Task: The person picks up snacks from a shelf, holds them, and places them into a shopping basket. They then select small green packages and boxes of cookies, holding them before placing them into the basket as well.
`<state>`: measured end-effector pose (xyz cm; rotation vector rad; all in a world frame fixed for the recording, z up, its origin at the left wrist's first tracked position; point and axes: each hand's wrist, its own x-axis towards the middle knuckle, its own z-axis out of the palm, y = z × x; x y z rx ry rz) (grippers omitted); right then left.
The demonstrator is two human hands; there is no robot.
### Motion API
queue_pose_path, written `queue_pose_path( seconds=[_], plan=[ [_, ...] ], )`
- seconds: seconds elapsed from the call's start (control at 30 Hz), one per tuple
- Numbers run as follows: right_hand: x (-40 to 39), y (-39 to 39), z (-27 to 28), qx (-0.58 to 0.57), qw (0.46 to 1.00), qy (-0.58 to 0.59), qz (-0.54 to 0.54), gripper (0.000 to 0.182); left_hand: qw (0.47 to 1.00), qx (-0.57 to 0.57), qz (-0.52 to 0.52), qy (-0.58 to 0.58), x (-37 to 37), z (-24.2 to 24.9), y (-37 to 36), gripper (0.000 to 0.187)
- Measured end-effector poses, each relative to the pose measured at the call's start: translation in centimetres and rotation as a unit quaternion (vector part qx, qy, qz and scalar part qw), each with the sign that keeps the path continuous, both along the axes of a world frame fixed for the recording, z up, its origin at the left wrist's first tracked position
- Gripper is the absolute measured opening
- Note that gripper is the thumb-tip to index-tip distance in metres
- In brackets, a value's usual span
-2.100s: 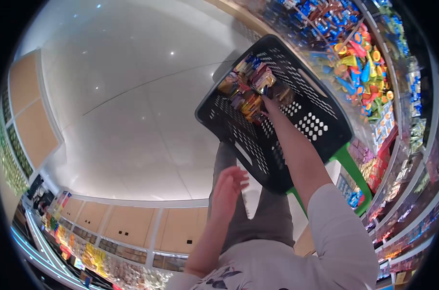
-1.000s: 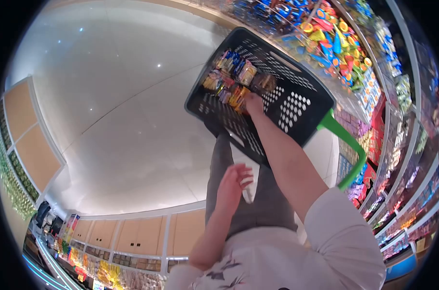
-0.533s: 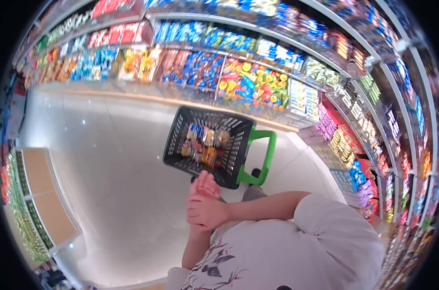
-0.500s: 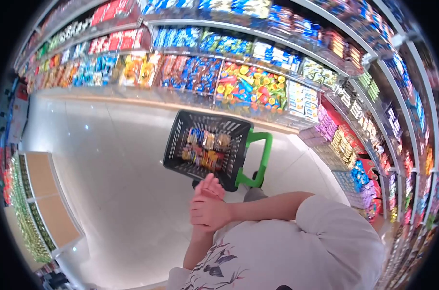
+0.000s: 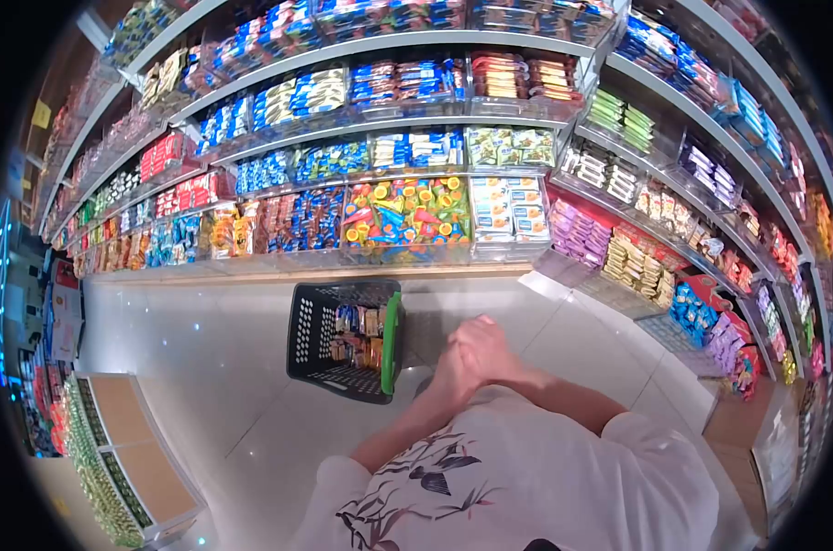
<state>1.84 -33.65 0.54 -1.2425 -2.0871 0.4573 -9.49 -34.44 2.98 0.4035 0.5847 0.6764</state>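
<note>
Basket [image 5: 310, 345], on the floor [image 5: 242, 340] at left, is being judged light and stiff, its packets [image 5: 357, 352] apt to slide, and best gripped by the green handle [image 5: 391, 344], no longer being seen jutting out. Left hand [image 5: 451, 369] and right hand [image 5: 491, 353] are being clasped, fingers [image 5: 480, 328] curled closed, nothing visibly held.

Tiered shelves [image 5: 343, 133] curve around a glossy pale floor [image 5: 242, 358] — bright light spots reflect there. Tan-panelled cabinets [image 5: 141, 441] stand opposite.
</note>
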Motion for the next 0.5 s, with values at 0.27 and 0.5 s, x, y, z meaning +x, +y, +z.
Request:
queue_pose_path(
  seconds=[0.27, 0.5],
  plan=[
    [10.3, 4.0, -6.4, -0.169, 0.968, -0.091, -0.163, 0.015, 0.988, 0.01, -0.098, -0.117, 1.8, 4.8, 8.9, 0.058],
    [9.9, 12.8, -4.8, -0.211, 0.967, -0.054, -0.132, 0.019, 0.996, -0.086, 0.012, -0.018, 3.1, -1.5, 16.2, 0.043]
  ],
)
